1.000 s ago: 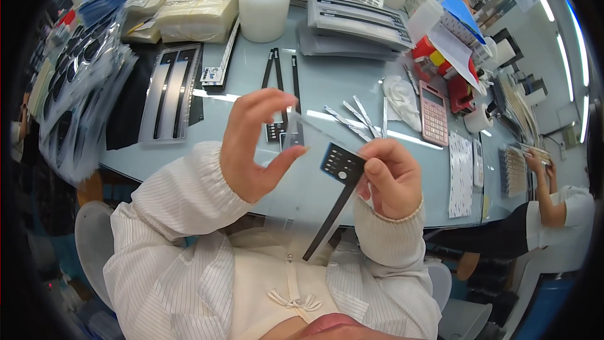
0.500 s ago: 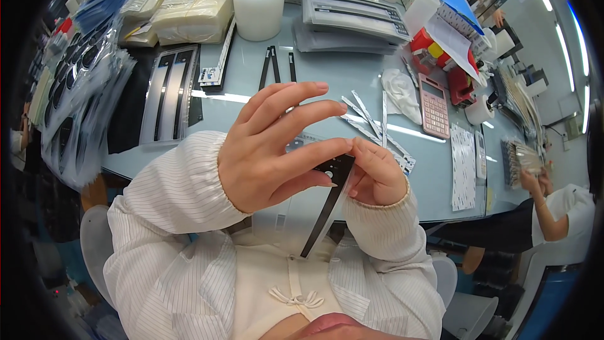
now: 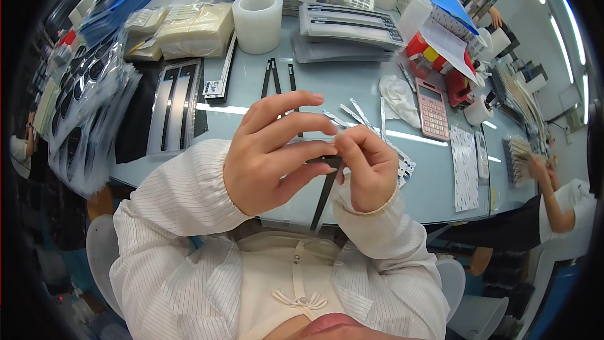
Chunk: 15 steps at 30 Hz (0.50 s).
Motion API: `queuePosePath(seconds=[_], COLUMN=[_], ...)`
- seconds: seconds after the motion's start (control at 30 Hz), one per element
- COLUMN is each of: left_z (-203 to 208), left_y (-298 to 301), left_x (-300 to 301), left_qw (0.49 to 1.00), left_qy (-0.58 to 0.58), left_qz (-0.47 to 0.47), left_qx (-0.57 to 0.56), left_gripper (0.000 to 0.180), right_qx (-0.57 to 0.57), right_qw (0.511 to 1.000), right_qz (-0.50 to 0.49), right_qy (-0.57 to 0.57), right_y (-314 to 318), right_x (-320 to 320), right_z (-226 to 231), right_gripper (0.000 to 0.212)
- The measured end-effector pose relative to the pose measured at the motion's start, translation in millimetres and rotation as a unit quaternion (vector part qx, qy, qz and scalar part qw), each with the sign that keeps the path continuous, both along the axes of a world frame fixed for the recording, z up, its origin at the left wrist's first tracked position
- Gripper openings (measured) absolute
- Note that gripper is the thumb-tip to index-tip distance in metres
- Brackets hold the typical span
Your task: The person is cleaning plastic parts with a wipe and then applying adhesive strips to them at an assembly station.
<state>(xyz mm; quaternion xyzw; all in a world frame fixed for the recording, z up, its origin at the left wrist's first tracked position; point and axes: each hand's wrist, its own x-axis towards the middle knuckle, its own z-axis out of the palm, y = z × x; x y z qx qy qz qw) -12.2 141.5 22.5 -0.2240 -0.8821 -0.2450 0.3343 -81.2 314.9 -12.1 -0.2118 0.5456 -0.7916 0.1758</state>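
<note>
Above the near table edge, my left hand (image 3: pixel 267 157) holds a black strip (image 3: pixel 324 200) between thumb and index finger. Its other fingers are bent and spread apart. My right hand (image 3: pixel 370 167) is closed in a pinch at the strip's upper end, its fingertips touching those of the left. Whatever lies inside that pinch is too small to make out. The strip slants down toward my chest, and a clear plastic sheet beside it is barely visible. Loose black strips (image 3: pixel 267 79) lie beyond my left hand, and thin white strips (image 3: pixel 383 116) are scattered beyond my right.
Plastic roll (image 3: pixel 257 23), bagged stack (image 3: pixel 195 28) and clear-sheet pile (image 3: pixel 349 25) stand at the back. Clear sheets with black strips (image 3: pixel 173 108) lie left. Toward the right are crumpled tissue (image 3: pixel 397 97), a pink calculator (image 3: pixel 433 110) and a patterned sheet (image 3: pixel 464 167). Another person's hands (image 3: pixel 542 170) work far right.
My right hand has turned so its knuckles face up more, still pinching at the strip's end. The strip and clear sheet have tilted, showing less of their surface. My left hand keeps nearly the same pose.
</note>
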Motion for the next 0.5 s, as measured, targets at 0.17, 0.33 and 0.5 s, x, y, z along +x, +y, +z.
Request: queuePosePath(seconds=[0.17,0.33,0.5], left_z=[-3.9,6.2,19.6], left_y=[0.9,-1.2,-11.9], left_x=[3.1,18.8,39.3], left_qw=[0.998,1.0,0.999], left_qy=[0.05,0.026,-0.01], left_qz=[0.022,0.008,-0.016], left_qx=[0.025,0.008,0.042], left_gripper=[0.021,0.026,0.027], right_qx=[0.068,0.089,0.088], right_qw=[0.988,0.979,0.985], right_qz=[-0.07,-0.13,-0.144], right_qy=[0.122,0.129,0.026], right_y=[-8.2,-8.1,9.1], right_x=[0.2,-23.4,-40.2], right_z=[-3.5,-21.1,-24.3], right_gripper=[0.01,0.012,0.016])
